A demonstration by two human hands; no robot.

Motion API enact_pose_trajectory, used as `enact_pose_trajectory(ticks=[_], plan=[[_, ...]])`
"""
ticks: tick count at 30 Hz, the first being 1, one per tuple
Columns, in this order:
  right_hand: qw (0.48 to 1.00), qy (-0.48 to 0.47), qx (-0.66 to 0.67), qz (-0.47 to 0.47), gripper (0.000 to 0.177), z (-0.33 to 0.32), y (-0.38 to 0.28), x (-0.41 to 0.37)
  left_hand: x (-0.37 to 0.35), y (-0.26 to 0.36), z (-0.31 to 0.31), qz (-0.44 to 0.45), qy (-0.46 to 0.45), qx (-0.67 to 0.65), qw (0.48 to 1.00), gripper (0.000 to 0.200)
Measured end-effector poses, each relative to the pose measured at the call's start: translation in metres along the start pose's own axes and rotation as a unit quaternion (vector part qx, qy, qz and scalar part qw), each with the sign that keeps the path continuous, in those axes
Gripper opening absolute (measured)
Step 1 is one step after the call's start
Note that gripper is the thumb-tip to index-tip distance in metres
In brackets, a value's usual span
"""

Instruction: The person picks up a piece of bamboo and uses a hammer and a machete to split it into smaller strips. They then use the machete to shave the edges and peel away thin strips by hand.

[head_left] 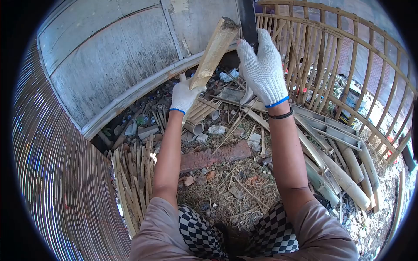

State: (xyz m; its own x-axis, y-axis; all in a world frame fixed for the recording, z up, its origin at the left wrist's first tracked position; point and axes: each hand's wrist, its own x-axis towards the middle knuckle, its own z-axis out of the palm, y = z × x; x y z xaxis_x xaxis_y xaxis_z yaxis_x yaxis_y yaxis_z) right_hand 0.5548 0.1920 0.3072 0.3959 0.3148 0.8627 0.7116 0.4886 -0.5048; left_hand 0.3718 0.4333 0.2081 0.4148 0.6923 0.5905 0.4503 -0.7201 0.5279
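My left hand (183,95), in a white knitted glove with a blue cuff, is closed around a split bamboo piece (213,54). The piece slants up and to the right, and its upper end is rough and dark. My right hand (263,71), gloved the same way, is raised beside it, closed on a dark, flat-bladed tool that looks like a machete (248,21). Its blade points up past the top of the view, close to the bamboo's upper end. The glove hides most of the grip.
A brick-red slab (215,156) lies on straw-littered ground. Bamboo lengths (344,174) are piled at right, below a slatted bamboo fence (331,30). Thin bamboo strips (133,178) stand at left near a slatted screen (65,182). A weathered panel wall (113,52) rises ahead.
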Motion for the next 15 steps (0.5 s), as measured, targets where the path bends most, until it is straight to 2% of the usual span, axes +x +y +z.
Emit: enact_pose_trajectory(ticks=[2,6,8,10,15], plan=[[0.999,0.026,-0.031,-0.028,0.033,-0.005,-0.009,0.002,-0.001,0.002,0.0,-0.011,-0.007,-0.012,1.0,0.047],[0.994,0.084,-0.005,-0.068,0.031,-0.004,-0.015,0.002,-0.002,0.005,0.0,0.012,0.004,0.017,1.0,0.045],[0.998,0.027,-0.045,-0.034,0.031,0.003,-0.011,0.001,-0.003,0.011,-0.001,0.034,0.017,0.023,0.999,0.044],[0.998,-0.034,-0.049,0.008,0.033,0.009,-0.005,0.002,-0.003,0.012,-0.001,0.016,0.029,0.015,0.999,0.045],[0.997,-0.04,-0.07,0.006,0.033,0.004,-0.007,0.0,-0.003,0.011,0.002,0.028,0.034,0.018,0.999,0.043]])
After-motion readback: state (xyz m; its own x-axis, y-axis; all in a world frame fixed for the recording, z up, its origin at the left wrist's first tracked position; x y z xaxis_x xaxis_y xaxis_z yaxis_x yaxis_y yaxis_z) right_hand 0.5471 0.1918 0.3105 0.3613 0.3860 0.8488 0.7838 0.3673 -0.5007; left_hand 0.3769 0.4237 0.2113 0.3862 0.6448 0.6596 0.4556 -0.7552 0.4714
